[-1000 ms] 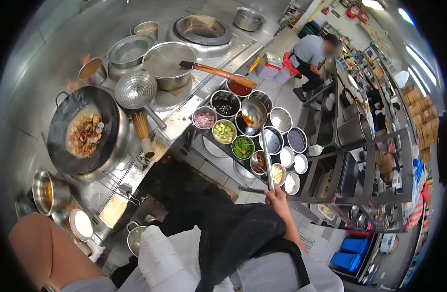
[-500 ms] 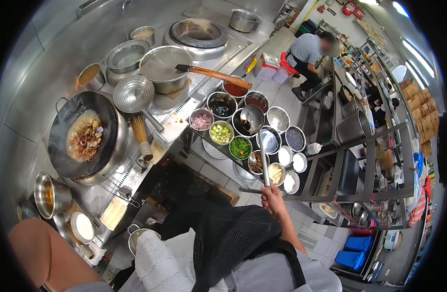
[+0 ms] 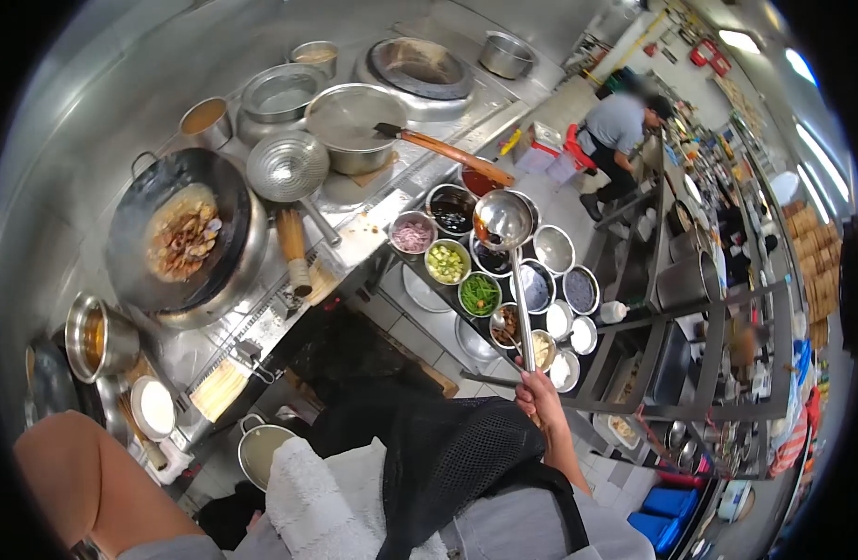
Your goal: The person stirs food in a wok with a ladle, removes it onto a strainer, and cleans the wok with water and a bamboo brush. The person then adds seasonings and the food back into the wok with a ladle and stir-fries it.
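My right hand (image 3: 538, 397) is wrapped round the long handle of a metal ladle (image 3: 506, 217), whose bowl is over the cluster of seasoning pots. Dark sauce marks the bowl's left side. Near it are a pot of dark sauce (image 3: 450, 209), chopped green vegetables (image 3: 479, 294), diced yellow-green pieces (image 3: 446, 262) and sliced onion (image 3: 412, 233). At the left, a black wok (image 3: 130, 238) holds browned food with clams (image 3: 183, 240). My left forearm reaches down at the lower left, but my left hand is out of view.
A perforated skimmer (image 3: 287, 166), a bamboo brush (image 3: 293, 247) and a large pot (image 3: 356, 126) with a wooden-handled tool (image 3: 447, 154) across it are on the steel range. Another person (image 3: 617, 135) bends by the shelving (image 3: 718, 364) at the right.
The ladle bowl has shifted from the dark sauce pot towards the pots behind it, and sauce now shows along its left side. The whole view has shifted.
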The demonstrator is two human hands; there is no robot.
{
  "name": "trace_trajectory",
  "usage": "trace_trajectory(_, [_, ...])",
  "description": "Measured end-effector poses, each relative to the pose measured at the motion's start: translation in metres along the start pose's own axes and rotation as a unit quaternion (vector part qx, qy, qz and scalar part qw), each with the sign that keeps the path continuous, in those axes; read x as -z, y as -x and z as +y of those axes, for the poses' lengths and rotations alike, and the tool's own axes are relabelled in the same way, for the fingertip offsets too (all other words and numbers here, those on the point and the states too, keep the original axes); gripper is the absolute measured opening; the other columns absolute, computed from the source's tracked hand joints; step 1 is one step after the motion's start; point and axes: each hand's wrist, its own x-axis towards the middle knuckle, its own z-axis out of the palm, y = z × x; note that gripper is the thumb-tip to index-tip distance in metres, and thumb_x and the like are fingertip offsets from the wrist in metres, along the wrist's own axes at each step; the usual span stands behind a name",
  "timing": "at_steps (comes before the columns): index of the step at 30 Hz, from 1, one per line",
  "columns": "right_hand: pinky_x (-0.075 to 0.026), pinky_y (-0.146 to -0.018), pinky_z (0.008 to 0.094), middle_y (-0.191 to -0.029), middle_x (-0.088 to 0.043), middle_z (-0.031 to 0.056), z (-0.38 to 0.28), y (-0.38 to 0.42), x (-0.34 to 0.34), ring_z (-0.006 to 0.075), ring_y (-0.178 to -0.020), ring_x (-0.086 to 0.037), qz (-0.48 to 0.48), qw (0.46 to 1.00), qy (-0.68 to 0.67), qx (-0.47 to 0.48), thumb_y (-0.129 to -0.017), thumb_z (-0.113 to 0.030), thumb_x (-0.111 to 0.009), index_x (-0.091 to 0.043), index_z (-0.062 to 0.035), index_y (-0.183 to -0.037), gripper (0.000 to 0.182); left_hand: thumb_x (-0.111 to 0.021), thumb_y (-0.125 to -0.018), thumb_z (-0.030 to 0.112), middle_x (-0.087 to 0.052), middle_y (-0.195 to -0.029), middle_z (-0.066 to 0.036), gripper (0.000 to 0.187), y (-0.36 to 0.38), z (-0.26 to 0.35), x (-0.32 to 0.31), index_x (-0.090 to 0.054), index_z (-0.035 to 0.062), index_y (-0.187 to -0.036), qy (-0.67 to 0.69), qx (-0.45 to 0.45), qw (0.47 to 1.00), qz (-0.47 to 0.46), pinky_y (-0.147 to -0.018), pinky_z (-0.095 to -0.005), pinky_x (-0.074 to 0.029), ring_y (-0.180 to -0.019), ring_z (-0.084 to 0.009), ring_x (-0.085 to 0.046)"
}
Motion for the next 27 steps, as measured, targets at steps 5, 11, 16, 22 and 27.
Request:
trace_trajectory(5, [-0.03,-0.037,0.0216,-0.064,-0.037,-0.0034,-0.026,-0.018,-0.052,0.0041,-0.044,-0.032,-0.125,0.989,0.044,-0.059,-0.109,-0.023,-0.055,-0.045,-0.0136,-0.153,0.047,-0.082,-0.074,0.009,-0.07,-0.098,-0.011,0.026,0.022,0.04,0.003,-0.07,0.0034,-0.097,-0.048,0.0,0.999,0.021,-0.068,-0.0365,-0.057,-0.082,-0.0239,-0.071])
trace_trajectory(11, [-0.027,-0.039,0.0207,-0.064,-0.038,-0.0037,-0.04,-0.072,-0.192,0.0042,-0.045,-0.032,-0.288,0.948,0.117,-0.074,-0.107,-0.023,-0.057,-0.045,-0.0091,-0.153,0.049,-0.082,-0.074,0.008,-0.07,-0.098,-0.01,0.024,0.056,0.112,0.0,-0.071,0.0041,-0.094,-0.137,-0.009,0.988,0.072,-0.068,-0.0357,-0.057,-0.081,-0.0231,-0.071])
trace_trajectory(16, [-0.031,-0.036,0.0231,-0.063,-0.044,-0.0027,-0.074,-0.085,-0.313,0.0058,-0.041,-0.037,-0.295,0.918,0.264,0.007,-0.105,-0.013,-0.057,-0.05,-0.0102,-0.149,0.045,-0.083,-0.074,0.008,-0.071,-0.098,-0.009,0.021,0.081,0.165,-0.006,-0.072,0.0046,-0.092,-0.202,-0.023,0.973,0.107,-0.067,-0.035,-0.056,-0.081,-0.0225,-0.071])
trace_trajectory(22, [-0.034,-0.037,0.021,-0.063,-0.047,-0.0023,-0.137,-0.048,-0.393,0.0049,-0.041,-0.041,-0.337,0.854,0.356,0.173,-0.106,-0.013,-0.055,-0.047,-0.008,-0.153,0.048,-0.083,-0.074,0.008,-0.071,-0.098,-0.009,0.018,0.098,0.212,-0.001,-0.073,0.0053,-0.09,-0.241,-0.055,0.961,0.128,-0.067,-0.0342,-0.056,-0.08,-0.0218,-0.071])
trace_trajectory(27, [-0.032,-0.036,0.0213,-0.063,-0.045,-0.0017,-0.124,-0.054,-0.415,0.0048,-0.041,-0.038,-0.423,0.859,0.263,0.115,-0.106,-0.016,-0.056,-0.04,-0.0066,-0.157,0.054,-0.083,-0.074,0.007,-0.071,-0.098,-0.008,0.016,0.113,0.232,0.002,-0.074,0.0058,-0.088,-0.216,-0.196,0.941,0.172,-0.067,-0.0335,-0.055,-0.08,-0.0212,-0.071])
